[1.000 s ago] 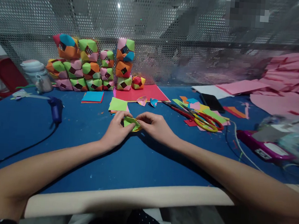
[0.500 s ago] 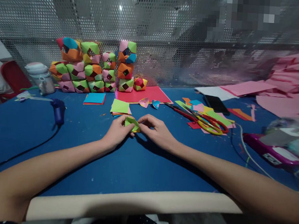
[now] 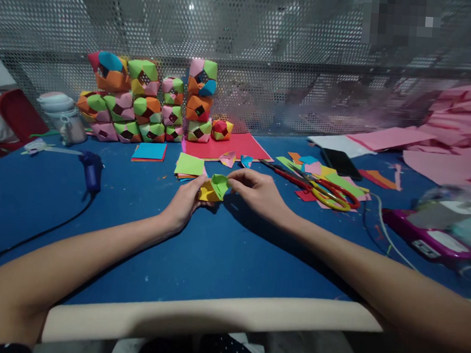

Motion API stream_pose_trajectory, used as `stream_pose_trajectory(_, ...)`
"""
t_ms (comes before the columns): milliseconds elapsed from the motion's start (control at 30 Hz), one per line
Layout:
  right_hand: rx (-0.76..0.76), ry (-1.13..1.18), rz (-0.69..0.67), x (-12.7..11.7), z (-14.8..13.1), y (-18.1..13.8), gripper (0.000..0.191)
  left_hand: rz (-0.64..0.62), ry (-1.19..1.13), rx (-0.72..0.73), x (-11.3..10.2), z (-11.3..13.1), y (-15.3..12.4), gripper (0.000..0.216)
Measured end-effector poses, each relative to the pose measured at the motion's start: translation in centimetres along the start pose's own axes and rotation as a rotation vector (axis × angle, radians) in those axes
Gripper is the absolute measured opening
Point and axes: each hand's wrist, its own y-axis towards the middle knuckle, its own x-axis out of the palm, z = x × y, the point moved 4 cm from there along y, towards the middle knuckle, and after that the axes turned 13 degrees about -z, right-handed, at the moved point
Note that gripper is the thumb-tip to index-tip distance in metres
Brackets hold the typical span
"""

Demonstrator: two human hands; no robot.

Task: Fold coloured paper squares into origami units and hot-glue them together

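A folded green and yellow paper piece (image 3: 217, 188) is held just above the blue table, between my two hands. My left hand (image 3: 187, 201) is closed on its yellow side, thumb on top and the other fingers partly hidden beneath. With thumb and forefinger, my right hand (image 3: 254, 189) pinches the edge of the green part. Right behind my left hand lies a stack of square papers (image 3: 190, 164), a green sheet on top. Small folded paper pieces, one pink (image 3: 227, 158) and one blue (image 3: 246, 161), rest beyond my right hand.
Folded paper cubes (image 3: 145, 111) stand stacked along the mesh at the back. A blue glue gun (image 3: 91, 172) with its cord lies left. To the right are scissors (image 3: 331, 196) over paper scraps, a black phone (image 3: 340, 163), a purple device (image 3: 428, 236) and pink sheets (image 3: 454, 159).
The paper piece has turned and opened out, so its yellow side now shows beside the green. My right hand has shifted slightly right and up.
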Motion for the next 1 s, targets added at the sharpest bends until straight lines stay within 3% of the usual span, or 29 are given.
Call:
stream_pose_trajectory(167,-0.138,-0.122,-0.055,0.8,0.0,-0.3,0.011,-0.018,0.033,-0.02,0.1,-0.1,-0.1,0.046)
stream_pose_trajectory(267,-0.332,-0.325,-0.046,1.4,-0.1,-0.7,0.013,-0.001,0.211,-0.024,0.2,0.1,-0.3,0.037)
stream_pose_trajectory(367,-0.421,-0.464,-0.034,1.7,0.0,-0.9,0.012,0.065,0.402,-0.023,0.1,0.3,-0.5,0.032)
stream_pose_trajectory(600,-0.392,-0.483,0.001,1.8,-0.3,-0.9,0.008,0.104,0.513,0.013,-0.1,0.4,-0.5,0.013)
stream_pose_trajectory(1000,-0.401,-0.368,-0.014,2.3,-1.2,-1.4,0.007,0.212,0.633,0.077,-0.5,0.8,-0.8,0.008)
